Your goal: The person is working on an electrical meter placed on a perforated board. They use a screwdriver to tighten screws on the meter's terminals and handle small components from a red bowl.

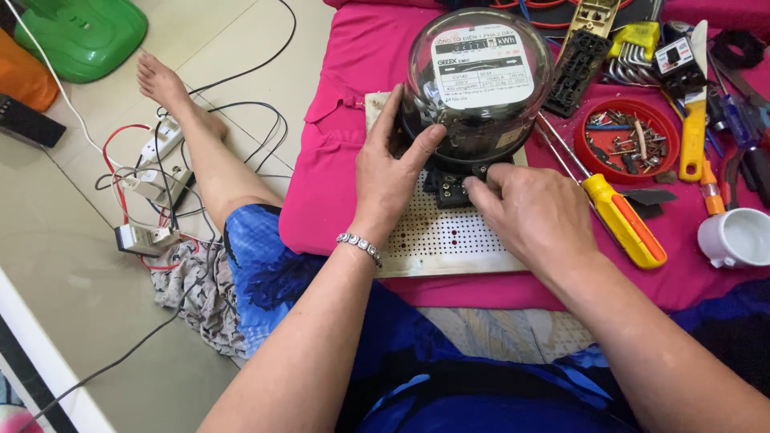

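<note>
While my left hand [391, 178] grips the near left side of the meter [476, 80], my right hand [531, 210] pinches its black terminal block [451, 186] with narrow fingertips. The meter sits on a perforated white board [443, 239], laid over a pink cloth [333, 160] on the floor. To the right lie a yellow screwdriver [623, 222], a red dish [628, 138] of screws and a white cup [738, 238]. Far left, wires [241, 120] and power strips [160, 144] sprawl across beige tiles [88, 265].

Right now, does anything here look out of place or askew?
Mostly no. The left hand steadies the glass-domed meter upright on the perforated board. Only the wires on the floor lie tangled.
</note>
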